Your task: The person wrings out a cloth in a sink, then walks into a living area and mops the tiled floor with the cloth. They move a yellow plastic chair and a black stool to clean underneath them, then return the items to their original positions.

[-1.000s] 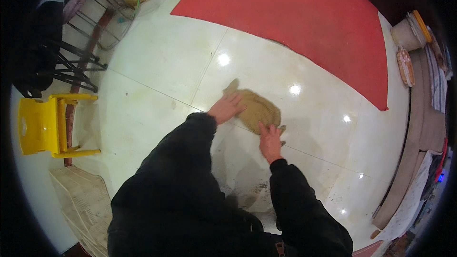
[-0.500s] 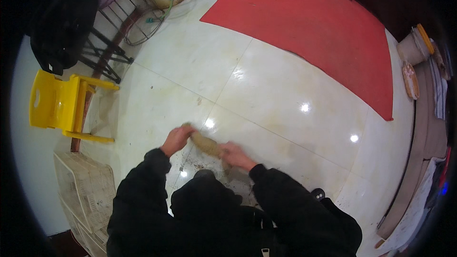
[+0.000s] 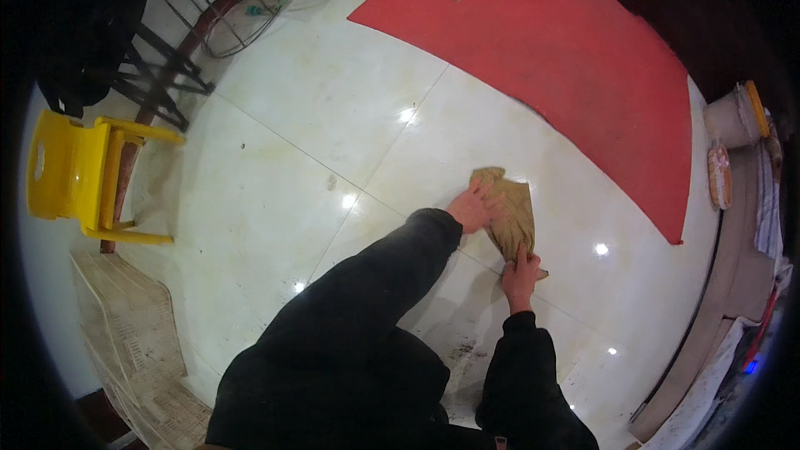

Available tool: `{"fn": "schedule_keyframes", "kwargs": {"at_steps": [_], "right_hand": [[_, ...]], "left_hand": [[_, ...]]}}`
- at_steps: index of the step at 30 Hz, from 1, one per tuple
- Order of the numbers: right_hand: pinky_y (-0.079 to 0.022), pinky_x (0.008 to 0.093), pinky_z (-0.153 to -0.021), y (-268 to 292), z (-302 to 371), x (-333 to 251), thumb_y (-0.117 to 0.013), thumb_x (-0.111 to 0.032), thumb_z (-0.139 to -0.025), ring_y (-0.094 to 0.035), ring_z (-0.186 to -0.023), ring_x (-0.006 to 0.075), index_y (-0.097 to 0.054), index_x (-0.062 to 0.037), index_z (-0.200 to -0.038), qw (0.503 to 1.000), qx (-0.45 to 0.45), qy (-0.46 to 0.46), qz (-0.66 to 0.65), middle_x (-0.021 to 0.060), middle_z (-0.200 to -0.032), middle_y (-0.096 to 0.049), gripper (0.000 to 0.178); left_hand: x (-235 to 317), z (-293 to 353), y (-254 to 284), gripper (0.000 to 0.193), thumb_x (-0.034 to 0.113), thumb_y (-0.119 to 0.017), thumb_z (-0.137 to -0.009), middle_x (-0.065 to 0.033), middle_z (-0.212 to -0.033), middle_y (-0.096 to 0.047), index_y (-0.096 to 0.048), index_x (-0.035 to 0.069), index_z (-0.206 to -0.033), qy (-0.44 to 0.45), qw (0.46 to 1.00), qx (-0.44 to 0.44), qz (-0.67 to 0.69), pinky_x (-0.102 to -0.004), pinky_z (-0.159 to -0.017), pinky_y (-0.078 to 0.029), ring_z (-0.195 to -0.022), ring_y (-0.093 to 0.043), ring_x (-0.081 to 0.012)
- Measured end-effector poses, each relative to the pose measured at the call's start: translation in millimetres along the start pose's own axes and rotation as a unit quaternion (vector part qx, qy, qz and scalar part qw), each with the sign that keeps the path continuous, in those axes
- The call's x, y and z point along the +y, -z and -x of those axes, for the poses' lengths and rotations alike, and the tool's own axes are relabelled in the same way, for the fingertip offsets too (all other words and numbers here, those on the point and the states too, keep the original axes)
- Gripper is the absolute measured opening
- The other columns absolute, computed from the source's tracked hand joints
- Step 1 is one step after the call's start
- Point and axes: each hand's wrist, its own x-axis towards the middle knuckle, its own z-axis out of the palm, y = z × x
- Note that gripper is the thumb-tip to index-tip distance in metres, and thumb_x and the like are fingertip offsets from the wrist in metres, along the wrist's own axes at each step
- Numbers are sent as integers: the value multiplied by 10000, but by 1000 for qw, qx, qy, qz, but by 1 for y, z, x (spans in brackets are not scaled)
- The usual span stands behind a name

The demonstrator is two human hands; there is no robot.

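A brown-yellow cleaning rag lies partly spread on the pale tiled floor, creased, with its lower corner bunched. My left hand rests on the rag's left side, fingers stretched out and slightly blurred. At the lower end, my right hand pinches the rag's edge between thumb and fingers. Dark dirt specks are scattered on the floor nearer to me, beside my right sleeve.
A red mat covers the far floor. To the left stand a yellow child's chair, a black folding frame and a cream plastic basket. A bucket is at the right, by a beige low edge.
The rag was bunched lengthwise between both hands close to my body. Both hands have moved right and forward, and it is now spread on the tiles. The view has shifted slightly.
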Motion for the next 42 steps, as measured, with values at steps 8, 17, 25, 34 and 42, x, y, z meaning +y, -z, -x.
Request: {"fn": "schedule_keyframes", "kwargs": {"at_steps": [8, 17, 25, 34, 42], "right_hand": [[-417, 476, -911, -44, -55, -129, -568, -20, -802, -490, -1049, 398, -502, -117, -1353, 982, -87, 166, 11, 226, -1170, -499, 564], [-454, 425, -876, -60, 88, -199, -596, 36, -715, -500, -1022, 316, -567, -133, -1296, 919, -159, 352, -84, 122, -1119, -521, 606], [-446, 439, -931, -7, 67, -122, -658, -61, -724, -566, -1036, 338, -694, -137, -1092, 866, -405, 253, -148, 144, -1047, -612, 377], [-500, 410, -882, 58, 6, 8, -521, 47, -785, -537, -1048, 324, -627, -202, -1209, 985, -110, 123, 46, 75, -1209, -547, 503], [-451, 442, -853, 19, 155, 34, -534, 56, -764, -521, -1072, 336, -609, -153, -1121, 992, -45, 112, -25, 106, -1144, -534, 421]], "left_hand": [[-115, 123, 54, 513, 307, -512, -926, -101, -1507, -370, -425, 305, -1432, 139, 988, -57, -48, -527, -1134, -234, -1407, -278, -394], [7, 351, 98, 584, 73, -517, -832, -145, -1464, -405, -467, 195, -1401, 281, 948, -146, -15, -537, -1098, -283, -1346, -350, -382], [50, 290, 116, 386, 23, -568, -781, -85, -973, -639, -641, 135, -1143, 192, 970, -38, 148, -431, -860, -415, -1080, -541, -320], [49, 63, 66, 475, 42, -553, -825, -124, -1218, -564, -555, 154, -1287, 109, 977, -137, 121, -438, -961, -405, -1099, -524, -331], [147, 152, 44, 513, 38, -541, -816, -134, -1139, -536, -525, 117, -1322, -54, 981, -172, 66, -476, -954, -433, -1091, -499, -362]]}}
